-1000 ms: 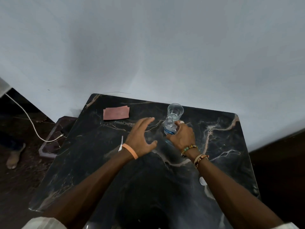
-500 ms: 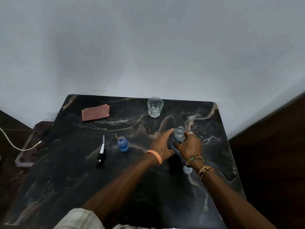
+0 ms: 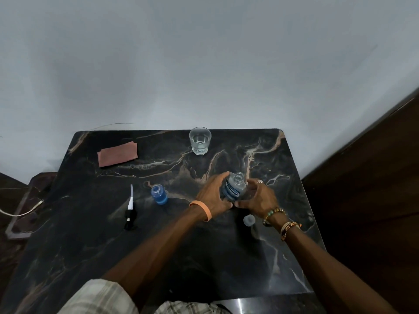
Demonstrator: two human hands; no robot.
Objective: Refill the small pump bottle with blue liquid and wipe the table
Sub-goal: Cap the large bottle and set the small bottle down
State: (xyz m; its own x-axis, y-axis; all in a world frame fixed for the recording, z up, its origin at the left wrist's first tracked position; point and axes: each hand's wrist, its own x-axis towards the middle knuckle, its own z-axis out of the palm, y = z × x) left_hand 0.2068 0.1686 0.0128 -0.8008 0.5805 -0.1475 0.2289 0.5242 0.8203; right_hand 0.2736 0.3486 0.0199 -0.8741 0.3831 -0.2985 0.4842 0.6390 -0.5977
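Both hands close around the big bottle (image 3: 234, 189) of blue liquid: the left hand (image 3: 214, 196) wraps its near-left side, the right hand (image 3: 258, 198) cups the other side with fingers loosely curled, perhaps only steadying it. It stands uncapped, right of the tabletop's middle, its mouth open to the ceiling.

The small pump bottle (image 3: 159, 196) waits left of centre, also open and already showing blue inside (how full is hard to judge from above). Its pump head (image 3: 130, 211) with the white tube lies flat nearer the left edge, and a pale cap (image 3: 249, 220) sits beside the right wrist.

Its narrow mouth is the main risk: tipping the big bottle too fast would likely send liquid over the neck and onto the dark marble table (image 3: 283, 257). Since it is light, a knock from the big bottle's rim could topple it.

A glass (image 3: 200, 141) of clear liquid stands at the far edge and a pinkish cloth (image 3: 118, 153) lies by the far-left corner, well apart. Nothing lies between the two bottles.
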